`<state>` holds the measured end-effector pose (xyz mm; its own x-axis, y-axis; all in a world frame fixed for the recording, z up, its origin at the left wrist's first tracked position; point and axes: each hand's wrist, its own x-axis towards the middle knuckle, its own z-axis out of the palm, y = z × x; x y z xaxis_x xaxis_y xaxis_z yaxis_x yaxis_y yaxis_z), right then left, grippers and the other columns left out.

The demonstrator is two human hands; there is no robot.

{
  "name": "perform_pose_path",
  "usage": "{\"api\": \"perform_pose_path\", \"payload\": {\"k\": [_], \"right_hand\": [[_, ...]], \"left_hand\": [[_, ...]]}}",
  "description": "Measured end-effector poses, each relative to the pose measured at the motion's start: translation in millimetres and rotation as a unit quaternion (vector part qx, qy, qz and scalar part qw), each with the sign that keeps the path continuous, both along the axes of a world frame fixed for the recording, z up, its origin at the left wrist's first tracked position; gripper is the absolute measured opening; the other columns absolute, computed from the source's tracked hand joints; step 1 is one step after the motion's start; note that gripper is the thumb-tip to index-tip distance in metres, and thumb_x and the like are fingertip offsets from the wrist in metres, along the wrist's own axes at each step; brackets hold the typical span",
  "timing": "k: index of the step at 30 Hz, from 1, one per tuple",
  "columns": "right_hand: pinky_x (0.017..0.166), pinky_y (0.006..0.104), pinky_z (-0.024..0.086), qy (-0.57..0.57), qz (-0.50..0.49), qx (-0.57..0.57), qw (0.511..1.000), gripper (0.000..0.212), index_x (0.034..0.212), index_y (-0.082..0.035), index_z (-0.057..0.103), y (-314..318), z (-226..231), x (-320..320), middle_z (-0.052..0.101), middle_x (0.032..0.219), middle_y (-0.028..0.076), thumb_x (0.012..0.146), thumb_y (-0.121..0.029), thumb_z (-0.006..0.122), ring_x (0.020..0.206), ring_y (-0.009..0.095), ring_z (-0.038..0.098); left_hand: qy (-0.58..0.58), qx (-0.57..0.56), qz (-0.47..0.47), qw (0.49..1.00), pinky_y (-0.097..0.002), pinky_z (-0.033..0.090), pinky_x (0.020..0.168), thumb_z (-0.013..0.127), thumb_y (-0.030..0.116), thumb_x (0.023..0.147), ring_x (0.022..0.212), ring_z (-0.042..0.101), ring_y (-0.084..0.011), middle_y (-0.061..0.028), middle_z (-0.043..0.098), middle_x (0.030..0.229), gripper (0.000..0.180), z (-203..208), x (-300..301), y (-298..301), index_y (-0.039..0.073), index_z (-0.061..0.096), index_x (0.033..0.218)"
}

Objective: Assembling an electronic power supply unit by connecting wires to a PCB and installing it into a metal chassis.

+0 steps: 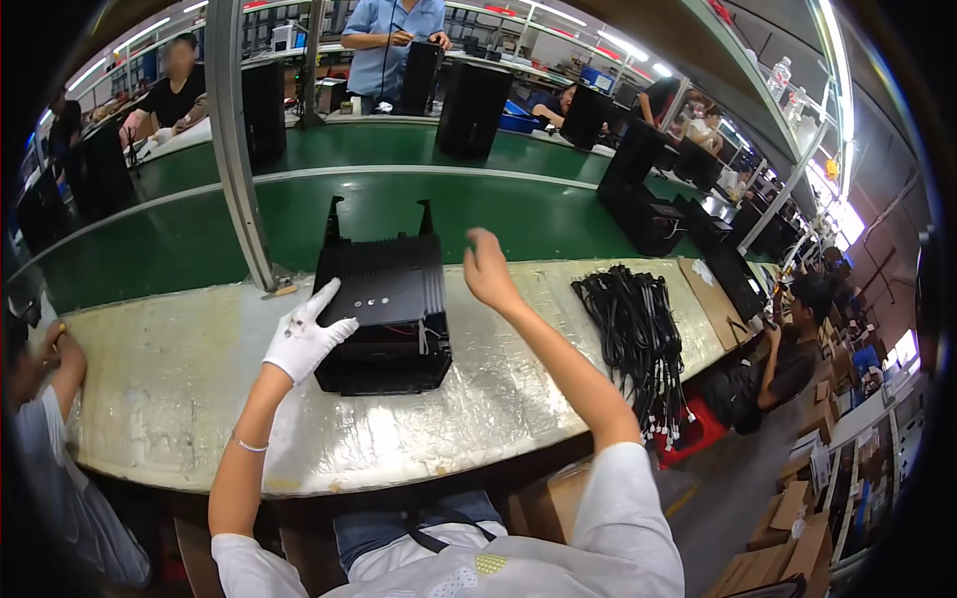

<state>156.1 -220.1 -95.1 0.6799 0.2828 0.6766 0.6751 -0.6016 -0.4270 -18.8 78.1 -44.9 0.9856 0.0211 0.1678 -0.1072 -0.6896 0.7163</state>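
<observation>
A black box-shaped housing (384, 289) lies on the worktable in front of me, its open side toward me and two prongs sticking out at its far end. Some thin wires show inside the opening. My left hand (304, 334), in a white glove with dark smudges, rests on the housing's top left part with fingers spread. To the right of the housing, my bare right hand (488, 271) is raised, apart from it. Its fingers are slightly bent and a little blurred, and nothing shows in them.
A bundle of black cables (633, 334) with white connectors lies to my right. Beyond runs a green conveyor (389, 204) carrying black cases (474, 110). A metal post (234, 149) stands at the far left table edge. Co-workers sit on both sides and across.
</observation>
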Motion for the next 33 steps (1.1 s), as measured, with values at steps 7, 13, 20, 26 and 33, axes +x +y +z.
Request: {"api": "perform_pose_path", "payload": {"k": [7,13,20,26,33], "right_hand": [[0.108,0.0413,0.035,0.187,0.232,-0.153,0.942,0.068,0.139,0.006,0.034,-38,-26,-120,0.042,0.140,0.029,0.089,-0.028,0.065,0.133,0.037,0.041],[0.101,0.0423,0.040,0.345,0.221,-0.113,0.905,0.072,0.140,0.014,0.024,-21,-39,-39,0.046,0.130,0.037,0.092,-0.024,0.062,0.122,0.046,0.049],[0.078,0.0488,0.047,0.211,0.059,-0.070,0.973,0.041,0.121,0.007,0.045,15,-59,110,0.062,0.089,0.030,0.094,-0.020,0.058,0.092,0.050,0.058],[0.095,0.0480,0.046,0.256,-0.075,-0.004,0.964,0.058,0.130,0.009,0.041,50,-53,123,0.055,0.119,0.033,0.088,-0.024,0.066,0.113,0.047,0.054],[0.108,0.0468,0.037,0.300,-0.014,0.060,0.952,0.058,0.138,0.001,0.041,7,-41,-71,0.041,0.139,0.028,0.087,-0.014,0.064,0.129,0.043,0.042]], "left_hand": [[0.023,0.015,-0.023,0.999,-0.0353,0.043,0.103,0.074,0.039,0.074,0.118,0.058,-0.0331,-0.0236,0.058,0.128,0.081,8,25,-6,0.009,0.045,0.143],[0.021,0.067,0.034,0.997,-0.0399,0.031,0.113,0.069,0.053,0.076,0.137,0.037,-0.0397,-0.0303,0.042,0.142,0.080,-1,101,-10,0.014,0.047,0.143],[-0.065,0.084,0.082,0.991,-0.0381,0.038,0.107,0.057,0.053,0.089,0.128,0.046,-0.0359,-0.0189,0.052,0.137,0.061,-27,246,-5,0.015,0.052,0.137],[-0.096,0.068,0.100,0.988,-0.0415,0.033,0.110,0.063,0.039,0.087,0.133,0.038,-0.0410,-0.0288,0.041,0.142,0.057,-29,288,-5,0.009,0.051,0.135],[-0.275,0.071,-0.038,0.958,-0.0441,0.030,0.113,0.065,0.011,0.084,0.134,0.039,-0.0384,-0.0241,0.039,0.144,0.057,-33,209,-93,-0.002,0.045,0.135]]}}
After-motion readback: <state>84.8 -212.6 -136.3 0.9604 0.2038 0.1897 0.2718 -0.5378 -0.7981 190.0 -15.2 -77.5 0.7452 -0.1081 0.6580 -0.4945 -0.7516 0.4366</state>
